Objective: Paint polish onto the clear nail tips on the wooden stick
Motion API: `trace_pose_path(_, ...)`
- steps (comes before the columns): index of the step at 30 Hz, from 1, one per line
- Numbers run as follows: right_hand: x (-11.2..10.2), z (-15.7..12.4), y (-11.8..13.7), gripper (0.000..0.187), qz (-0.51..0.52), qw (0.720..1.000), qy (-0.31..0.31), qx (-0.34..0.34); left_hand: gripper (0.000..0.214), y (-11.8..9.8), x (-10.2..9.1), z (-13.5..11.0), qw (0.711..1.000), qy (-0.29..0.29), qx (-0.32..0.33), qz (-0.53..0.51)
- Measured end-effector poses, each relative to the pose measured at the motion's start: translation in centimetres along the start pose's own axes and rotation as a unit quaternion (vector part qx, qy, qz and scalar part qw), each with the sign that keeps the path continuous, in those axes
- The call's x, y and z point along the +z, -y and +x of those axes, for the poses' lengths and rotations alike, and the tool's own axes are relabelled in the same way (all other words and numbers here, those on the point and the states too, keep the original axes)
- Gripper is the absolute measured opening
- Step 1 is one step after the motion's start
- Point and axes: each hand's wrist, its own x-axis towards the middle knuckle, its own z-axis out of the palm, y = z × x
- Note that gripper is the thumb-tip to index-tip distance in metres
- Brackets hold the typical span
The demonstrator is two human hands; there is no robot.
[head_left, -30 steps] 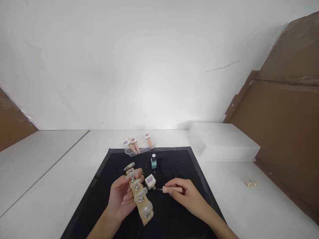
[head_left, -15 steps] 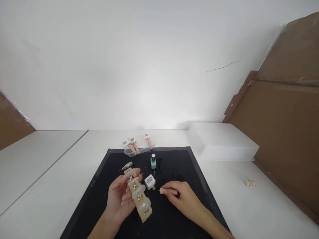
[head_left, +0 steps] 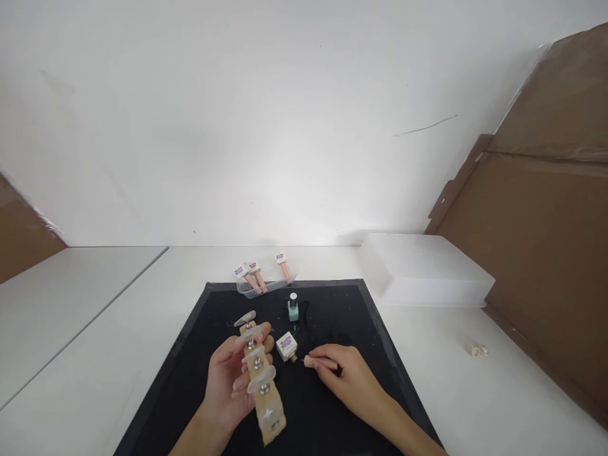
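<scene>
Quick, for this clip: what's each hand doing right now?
Left hand: closed, holding the tan strip of translucent nail tips.
Right hand: closed, holding the pink brush cap.

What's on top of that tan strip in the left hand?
Five translucent, nail-shaped pieces on shiny metal mounts sit along the tan strip. They cover parts of its top; its underside, turned away, can't be seen.

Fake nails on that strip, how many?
5: a far-end nail, three middle nails and a near-end nail, along the tan strip in the left hand; none look hidden.
</scene>
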Motion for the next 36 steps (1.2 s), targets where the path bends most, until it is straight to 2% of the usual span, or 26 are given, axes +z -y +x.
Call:
trace_pose_path(10,0.1,0.0,0.4,0.02,-0.024,1.0,0.01,0.005,0.004,-0.1,-0.1,0.2,1.0,0.028,-0.005,-0.008)
trace_pose_path(16,-1.1,0.1,0.2,0.016,0.046,0.996,-0.078,-0.005,0.006,-0.2,0.1,0.1,0.998,0.048,-0.033,0.01)
trace_pose_path(21,-1.8,-0.4,0.2,0.011,0.145,0.982,-0.119,-0.014,0.01,0.4,0.0,0.1,0.995,0.01,-0.081,0.052)
trace_pose_path(25,-1.8,-0.8,0.6,0.011,0.205,0.969,-0.126,-0.062,0.01,1.4,0.0,0.3,0.987,-0.048,-0.123,0.088)
trace_pose_path(29,-1.9,-1.0,1.0,0.011,0.203,0.965,-0.112,-0.12,0.014,2.4,0.2,0.4,0.979,-0.054,-0.159,0.118)
trace_pose_path(36,-2.0,-1.1,1.2,0.016,0.187,0.965,-0.056,-0.175,0.013,3.2,-0.1,0.6,0.975,-0.074,-0.159,0.14)
